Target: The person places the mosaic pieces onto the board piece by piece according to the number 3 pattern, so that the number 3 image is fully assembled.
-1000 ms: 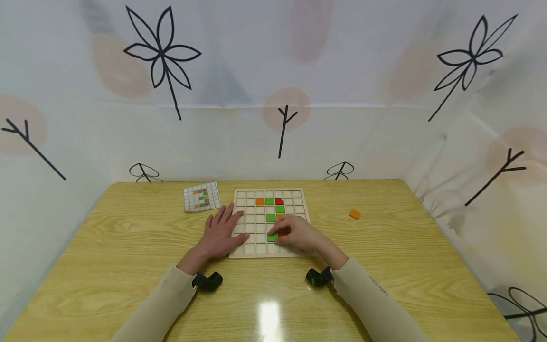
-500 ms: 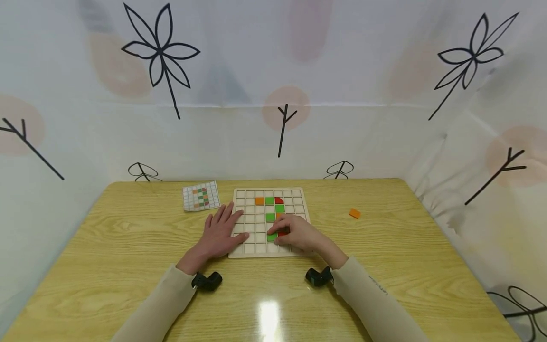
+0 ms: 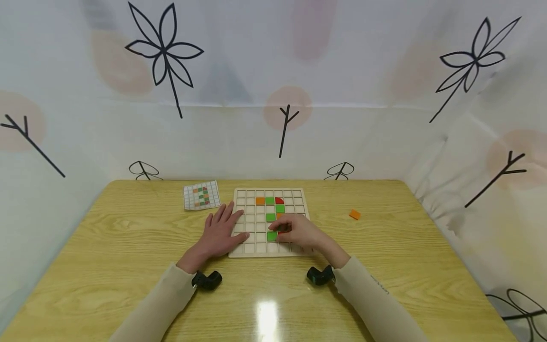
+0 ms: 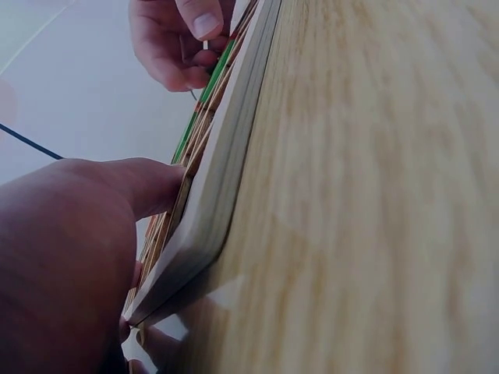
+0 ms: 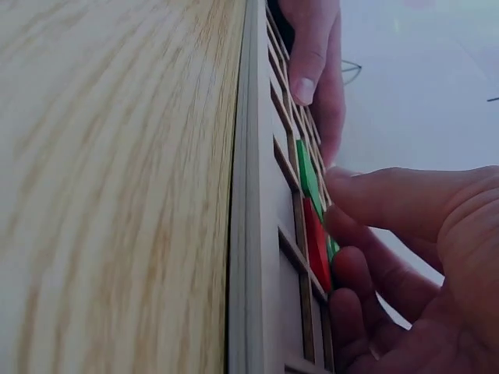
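Note:
A square wooden grid board (image 3: 250, 248) lies on the table with orange, green and red tiles in its cells. My left hand (image 3: 219, 237) rests spread on its left edge, thumb over the near cells. Above the lower tiles hovers my right hand (image 3: 301, 232), fingers loosely bent and thumb apart from the index finger, with nothing seen between them. Just left of its thumb, a green tile (image 3: 271, 236) sits in a cell. Beside that tile, a red tile (image 5: 316, 241) shows under the fingers in the right wrist view. The right hand hides part of the board.
One loose orange tile (image 3: 355, 214) lies on the table right of the board. A paper card (image 3: 190, 202) printed with a coloured grid pattern lies at the back left. A patterned cloth (image 3: 239, 142) hangs behind the wooden table (image 3: 128, 247).
The right hand's index finger has lifted off the green tile, leaving more of it in sight. The left hand stays in place.

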`<state>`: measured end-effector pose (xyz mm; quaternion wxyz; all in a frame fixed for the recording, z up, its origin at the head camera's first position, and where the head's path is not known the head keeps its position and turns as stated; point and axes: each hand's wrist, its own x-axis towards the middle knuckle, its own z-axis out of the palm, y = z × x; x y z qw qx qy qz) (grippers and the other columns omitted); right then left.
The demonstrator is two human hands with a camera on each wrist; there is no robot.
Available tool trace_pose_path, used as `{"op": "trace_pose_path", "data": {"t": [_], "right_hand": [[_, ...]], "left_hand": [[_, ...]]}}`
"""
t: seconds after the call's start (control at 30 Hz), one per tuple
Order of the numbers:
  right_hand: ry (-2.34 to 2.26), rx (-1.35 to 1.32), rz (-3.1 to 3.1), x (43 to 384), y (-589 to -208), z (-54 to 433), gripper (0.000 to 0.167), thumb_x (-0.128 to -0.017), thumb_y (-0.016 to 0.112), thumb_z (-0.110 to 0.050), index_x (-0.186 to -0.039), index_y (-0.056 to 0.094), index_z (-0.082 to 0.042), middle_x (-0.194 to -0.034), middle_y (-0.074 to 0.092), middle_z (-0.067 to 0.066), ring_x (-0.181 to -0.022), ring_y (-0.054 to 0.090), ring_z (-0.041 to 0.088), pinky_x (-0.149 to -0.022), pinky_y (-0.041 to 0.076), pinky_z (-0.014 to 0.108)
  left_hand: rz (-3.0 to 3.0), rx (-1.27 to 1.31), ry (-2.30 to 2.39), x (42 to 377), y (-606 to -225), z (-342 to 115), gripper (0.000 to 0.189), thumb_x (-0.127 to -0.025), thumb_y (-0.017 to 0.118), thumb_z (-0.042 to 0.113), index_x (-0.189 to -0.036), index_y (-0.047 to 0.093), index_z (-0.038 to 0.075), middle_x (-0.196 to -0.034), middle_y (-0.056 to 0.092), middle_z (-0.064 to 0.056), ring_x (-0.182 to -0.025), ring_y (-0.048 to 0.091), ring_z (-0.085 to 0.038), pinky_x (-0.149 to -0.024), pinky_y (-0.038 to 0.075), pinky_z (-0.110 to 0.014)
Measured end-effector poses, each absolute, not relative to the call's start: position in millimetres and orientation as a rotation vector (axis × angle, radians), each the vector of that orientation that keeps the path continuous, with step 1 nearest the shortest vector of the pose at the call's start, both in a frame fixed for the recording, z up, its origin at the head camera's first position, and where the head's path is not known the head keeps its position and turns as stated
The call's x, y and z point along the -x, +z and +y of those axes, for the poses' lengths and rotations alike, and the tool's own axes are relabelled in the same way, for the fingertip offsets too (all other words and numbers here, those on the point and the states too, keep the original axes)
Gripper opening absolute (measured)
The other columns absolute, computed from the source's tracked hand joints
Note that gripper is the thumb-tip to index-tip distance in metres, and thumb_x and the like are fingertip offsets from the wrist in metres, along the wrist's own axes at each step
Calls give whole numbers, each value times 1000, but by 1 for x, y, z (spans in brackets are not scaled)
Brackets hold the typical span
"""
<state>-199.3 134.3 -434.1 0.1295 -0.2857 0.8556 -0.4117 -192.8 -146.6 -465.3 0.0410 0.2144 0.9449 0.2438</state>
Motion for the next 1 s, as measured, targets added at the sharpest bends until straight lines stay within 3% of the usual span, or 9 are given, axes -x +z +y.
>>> {"op": "trace_pose_path", "data": {"t": [0.47, 1.0], "right_hand": [[-1252, 695, 2579, 198, -432, 160, 22, -93, 65, 0, -113, 73, -6, -108, 69, 3, -93, 61, 17, -83, 52, 34], [-1227, 509, 2755, 200, -442, 226, 20, -95, 66, -5, -114, 72, -7, -111, 68, 7, -96, 62, 22, -82, 52, 39]], "left_hand": [[2890, -668, 757, 192, -463, -146, 70, -99, 57, 46, -156, 34, 13, -165, 9, -17, -151, 2, -39, -112, 3, -66], [2885, -669, 737, 191, -461, -146, 69, -100, 57, 44, -156, 34, 12, -166, 8, -16, -151, 1, -39, -113, 3, -66]]}}
